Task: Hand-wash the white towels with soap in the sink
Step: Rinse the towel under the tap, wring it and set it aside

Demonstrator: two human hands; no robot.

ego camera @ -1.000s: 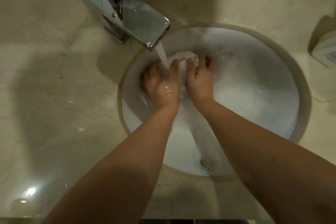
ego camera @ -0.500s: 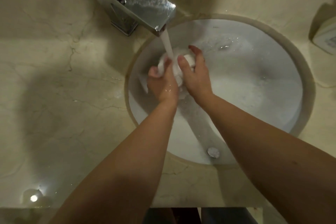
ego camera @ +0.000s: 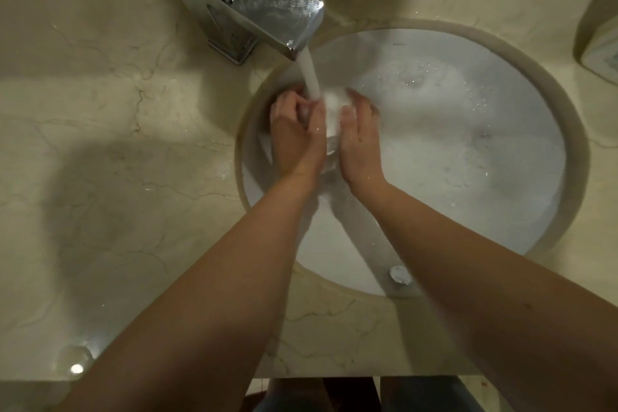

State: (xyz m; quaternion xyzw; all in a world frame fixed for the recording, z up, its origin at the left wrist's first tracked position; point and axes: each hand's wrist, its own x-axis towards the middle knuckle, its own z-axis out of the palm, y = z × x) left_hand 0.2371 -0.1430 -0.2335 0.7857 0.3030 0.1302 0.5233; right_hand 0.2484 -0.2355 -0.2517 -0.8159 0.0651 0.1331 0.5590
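Two hands work in the sink [ego camera: 501, 217]: the left hand [ego camera: 296, 134] and right hand [ego camera: 361, 140] squeeze a bunched white towel [ego camera: 331, 114] between them under the running tap [ego camera: 261, 10]. Soaked, it is likely limp, heavy and soap-slick, so a full-fisted hold on the bulk suits better than a pinched edge.

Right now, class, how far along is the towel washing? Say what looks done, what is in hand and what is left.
Done: the tap is running and the sink is wet and foamy. In hand: the left hand and right hand squeeze a bunched towel under the stream. Left: finishing the rinse and wringing; no other towels are in view, so I cannot tell how many remain.
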